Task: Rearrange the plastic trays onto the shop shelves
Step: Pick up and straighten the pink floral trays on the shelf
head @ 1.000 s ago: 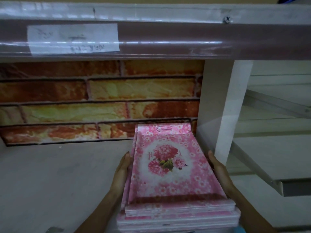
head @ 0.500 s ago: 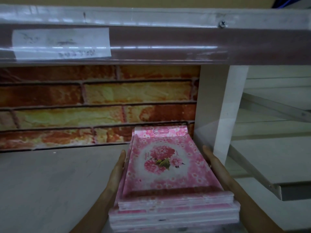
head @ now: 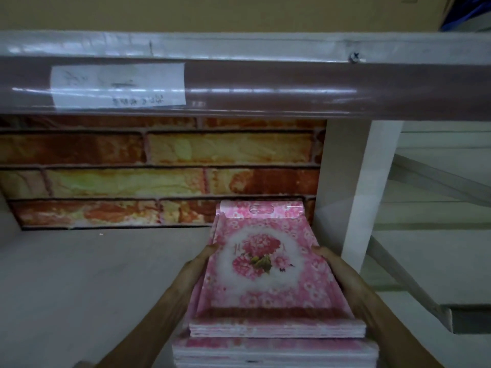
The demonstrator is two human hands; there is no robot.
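A stack of pink plastic trays [head: 265, 277] printed with flowers lies on the grey shelf board [head: 93, 282], at its right end, with its far edge close to the brick-pattern back wall. My left hand [head: 198, 269] presses flat against the stack's left side. My right hand [head: 336, 269] presses against its right side. The stack is held between both palms. A wider group of trays forms the bottom of the stack; its underside is out of sight.
A white upright post [head: 372, 187] stands right beside the stack. The upper shelf's front rail [head: 265, 86] with a paper label [head: 118, 85] hangs overhead. More grey shelf boards [head: 430, 264] lie to the right. The brick-pattern wall [head: 159, 171] closes the back.
The stack has slid deeper into the shelf toward the back wall, with both hands still at its sides. The view has tilted so the upper rail sits lower.
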